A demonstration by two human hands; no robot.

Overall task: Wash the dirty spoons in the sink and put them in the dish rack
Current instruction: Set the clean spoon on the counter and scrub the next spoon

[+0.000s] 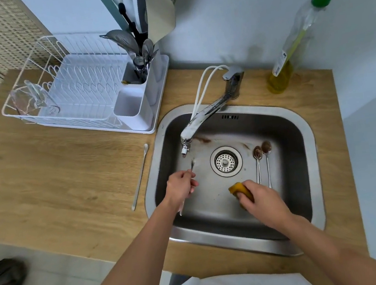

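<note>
My left hand [180,186] grips a metal spoon [192,165] in the steel sink [312,175], its bowl end pointing up toward the faucet spout [188,140]. To the right, my right hand [262,200] holds a yellow sponge [239,189] over the sink floor. Two dirty spoons [263,164] with brown bowls lie side by side right of the drain [226,161]. A long thin white spoon [139,178] lies on the wooden counter left of the sink. The white dish rack [77,84] stands at the back left, its cutlery holder [138,77] full of utensils.
A clear measuring jug [34,99] lies in the rack's left end. A soap bottle [290,60] with a green cap stands at the back right by the wall. Brown smears mark the sink floor near the spout. White hoses loop over the faucet.
</note>
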